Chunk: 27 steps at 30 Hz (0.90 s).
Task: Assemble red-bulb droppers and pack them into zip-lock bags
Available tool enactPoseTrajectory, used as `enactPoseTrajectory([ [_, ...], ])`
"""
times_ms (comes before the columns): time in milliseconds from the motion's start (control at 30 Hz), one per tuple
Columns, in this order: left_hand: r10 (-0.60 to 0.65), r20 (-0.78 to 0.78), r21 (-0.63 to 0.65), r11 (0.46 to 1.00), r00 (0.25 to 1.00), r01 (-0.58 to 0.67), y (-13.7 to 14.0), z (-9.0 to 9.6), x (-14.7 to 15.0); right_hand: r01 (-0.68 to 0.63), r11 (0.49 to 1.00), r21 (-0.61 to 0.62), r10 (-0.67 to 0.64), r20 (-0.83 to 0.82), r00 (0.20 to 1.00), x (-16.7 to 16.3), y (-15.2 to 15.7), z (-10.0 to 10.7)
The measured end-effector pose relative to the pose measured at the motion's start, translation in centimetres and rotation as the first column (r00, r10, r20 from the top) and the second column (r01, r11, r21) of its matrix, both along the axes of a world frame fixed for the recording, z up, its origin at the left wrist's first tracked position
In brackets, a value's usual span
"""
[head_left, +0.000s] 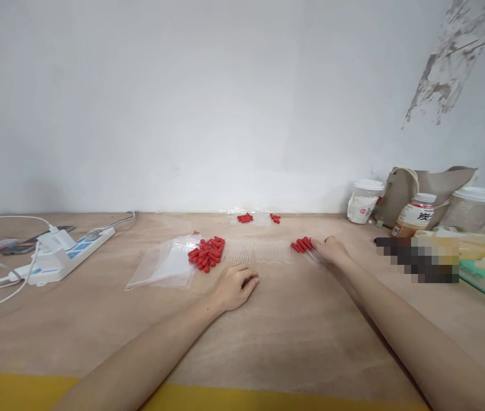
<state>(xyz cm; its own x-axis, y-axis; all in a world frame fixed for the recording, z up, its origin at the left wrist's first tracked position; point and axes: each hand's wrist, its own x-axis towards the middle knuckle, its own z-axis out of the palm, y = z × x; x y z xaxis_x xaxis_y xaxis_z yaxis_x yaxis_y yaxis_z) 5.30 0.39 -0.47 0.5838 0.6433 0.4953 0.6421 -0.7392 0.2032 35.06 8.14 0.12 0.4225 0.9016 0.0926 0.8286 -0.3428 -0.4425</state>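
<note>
My left hand [236, 287] rests on the table with loosely curled fingers, a gap between thumb and forefinger and nothing visible in it. Just beyond it lie two rows of thin clear glass tubes [238, 251]. A pile of red rubber bulbs [206, 254] is to the left of the tubes. On the right, my right hand [330, 250] pinches at the end of a small row of droppers [302, 245], red bulbs fitted on clear tubes. Its fingers seem closed on the rightmost dropper, partly hidden by the hand.
Clear plastic bags [161, 265] lie left of the bulb pile; more bagged red bulbs [245, 218] lie near the wall. A power strip [71, 257] with white cables is at left. A lidded cup [364, 201], a drink bottle [416, 214] and a grey bag [431, 185] stand at right.
</note>
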Motion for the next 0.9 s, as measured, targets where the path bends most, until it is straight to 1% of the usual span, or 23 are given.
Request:
enactPoseTrajectory([
  [167, 0.023, -0.006, 0.01, 1.0, 1.0, -0.022, 0.1, -0.1, 0.0, -0.008, 1.0, -0.008, 0.008, 0.0, 1.0, -0.4, -0.5, 0.7],
  [267, 0.034, -0.005, 0.015, 0.999, 0.999, -0.034, 0.0, 0.0, 0.0, -0.02, 1.0, -0.017, 0.02, -0.012, 1.0, -0.4, -0.5, 0.7],
  [367, 0.031, -0.001, 0.015, 0.999, 1.0, -0.031, -0.1, 0.1, 0.0, -0.047, 0.998, -0.052, 0.045, -0.031, 0.998, -0.2, -0.3, 0.5],
  [467, 0.029, 0.012, 0.015, 0.999, 0.999, -0.03, -0.1, 0.0, 0.0, -0.042, 0.998, -0.046, 0.045, 0.064, 0.997, -0.1, -0.6, 0.6],
  [567, 0.044, 0.02, 0.027, 0.999, 0.999, -0.044, 0.0, 0.0, 0.0, -0.025, 1.0, 0.017, 0.021, 0.188, 0.982, -0.8, -1.3, 1.0],
  [633, 0.083, 0.024, 0.049, 0.995, 0.996, -0.085, 0.0, 0.0, 0.0, -0.059, 0.996, 0.07, 0.042, 0.216, 0.976, -1.8, -1.9, 1.3],
  [700, 0.163, 0.029, 0.084, 0.983, 0.986, -0.165, -0.1, 0.0, 0.1, -0.139, 0.986, 0.09, 0.119, 0.2, 0.973, -3.1, -2.2, 1.3],
  [800, 0.294, 0.029, 0.13, 0.947, 0.955, -0.295, -0.3, 0.1, 0.1, -0.256, 0.965, 0.053, 0.247, 0.138, 0.959, -5.0, -2.2, 1.0],
  [900, 0.362, 0.013, 0.135, 0.923, 0.932, -0.36, 0.0, 0.2, 0.2, -0.268, 0.962, 0.044, 0.261, 0.119, 0.958, -6.2, -1.6, 0.5],
])
